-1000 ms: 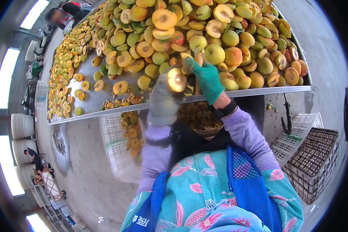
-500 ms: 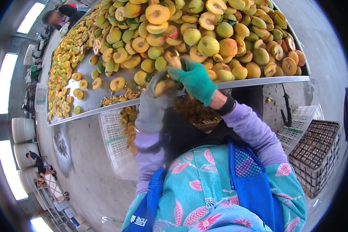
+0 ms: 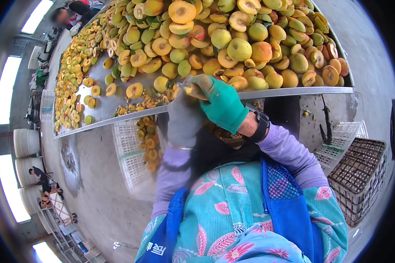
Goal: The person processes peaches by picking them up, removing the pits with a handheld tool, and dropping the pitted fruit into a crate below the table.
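Observation:
In front of my waist, at the near edge of a metal table [image 3: 294,91], my two gloved hands meet. My left hand [image 3: 184,118], in a grey glove and blurred, is closed around a peach half [image 3: 194,91]. Pressed close against it from the right is my right hand [image 3: 224,105] in a green glove, its fingers curled shut at the fruit. Whatever those fingers grip is hidden. Behind them lies a heap of peaches [image 3: 239,49], some whole and many halved with brown pit hollows. Small scraps [image 3: 151,101] lie along the table edge to the left.
Below the table, a white crate [image 3: 129,153] holds halved peaches. At the right stand another white crate [image 3: 333,147] and a dark-stained crate [image 3: 360,168]. One person [image 3: 70,17] is at the table's far end; another [image 3: 41,179] is beside a cart at the left.
Both hands have drawn down and closer together, away from the heap. A curved shiny thing and a fruit piece seen above the right fingers earlier no longer show there.

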### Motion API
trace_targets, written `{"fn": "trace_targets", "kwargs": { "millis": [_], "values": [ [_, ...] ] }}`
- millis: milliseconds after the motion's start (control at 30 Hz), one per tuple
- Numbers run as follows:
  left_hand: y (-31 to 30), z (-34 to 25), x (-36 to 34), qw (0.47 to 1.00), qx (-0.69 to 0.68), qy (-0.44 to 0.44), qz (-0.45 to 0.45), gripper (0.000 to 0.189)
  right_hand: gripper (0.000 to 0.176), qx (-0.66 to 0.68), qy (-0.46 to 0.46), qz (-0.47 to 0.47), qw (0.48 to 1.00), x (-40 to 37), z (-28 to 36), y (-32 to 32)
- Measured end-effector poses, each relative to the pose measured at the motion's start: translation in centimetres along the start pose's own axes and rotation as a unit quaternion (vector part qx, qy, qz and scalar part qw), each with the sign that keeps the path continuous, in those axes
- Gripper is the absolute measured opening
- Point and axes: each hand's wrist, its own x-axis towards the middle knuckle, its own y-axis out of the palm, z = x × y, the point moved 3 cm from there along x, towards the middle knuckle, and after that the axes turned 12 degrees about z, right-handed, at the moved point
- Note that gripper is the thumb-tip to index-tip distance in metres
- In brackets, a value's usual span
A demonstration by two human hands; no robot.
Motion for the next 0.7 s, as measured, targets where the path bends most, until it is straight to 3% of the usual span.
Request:
{"fn": "trace_targets", "kwargs": {
  "millis": [33, 100, 133, 200, 233, 267, 333, 433, 467, 567, 633, 700],
  "values": [
    [-0.3, -0.2, 0.0, 0.998, 0.056, -0.009, -0.025, 0.062, 0.029, 0.097, 0.074, 0.056, 0.991, -0.1, -0.1, -0.1],
    [-1.0, -0.8, 0.2, 0.983, 0.167, -0.027, -0.077, 0.060, 0.028, 0.284, 0.217, 0.165, 0.919, -0.6, 0.4, -1.2],
    [-1.1, 1.2, 0.3, 0.973, 0.187, 0.033, -0.133, 0.052, 0.029, 0.262, 0.227, 0.204, 0.916, -1.4, 0.9, -1.9],
    [-2.7, 0.7, 0.5, 0.981, -0.123, -0.112, -0.101, 0.046, 0.031, 0.016, 0.037, 0.163, 0.986, -5.0, -0.5, -3.0],
    [-2.9, 0.7, 0.5, 0.941, -0.277, -0.179, -0.080, 0.043, 0.033, -0.019, 0.042, 0.147, 0.988, -5.3, -0.7, -3.2],
    [-2.9, 2.1, 0.3, 0.940, -0.312, -0.122, -0.070, 0.039, 0.034, -0.053, 0.048, 0.130, 0.989, -5.5, -0.7, -3.4],
    [-2.2, 3.7, 0.0, 0.908, -0.399, -0.101, -0.071, 0.037, 0.038, 0.076, 0.278, 0.106, 0.952, -6.2, -0.7, -2.8],
    [-1.5, 3.1, -0.6, 0.964, -0.245, -0.039, -0.091, 0.031, 0.040, 0.153, 0.244, 0.169, 0.943, -4.1, 0.8, -2.3],
    [-1.5, 1.3, -1.0, 0.984, -0.159, -0.023, -0.078, 0.030, 0.039, 0.116, 0.241, 0.173, 0.948, -4.4, 0.1, -1.3],
    [-0.3, 1.0, -1.0, 0.947, -0.304, -0.021, -0.103, 0.031, 0.037, 0.131, 0.259, 0.176, 0.940, -4.8, 0.8, -0.4],
    [0.4, 0.8, -0.7, 0.936, -0.342, 0.016, -0.085, 0.031, 0.037, 0.104, 0.259, 0.176, 0.944, -5.2, 0.6, -0.2],
    [0.4, -0.2, -0.4, 0.919, -0.388, -0.006, -0.072, 0.027, 0.038, 0.076, 0.272, 0.181, 0.942, -5.0, 0.3, -0.1]
  ]
}}
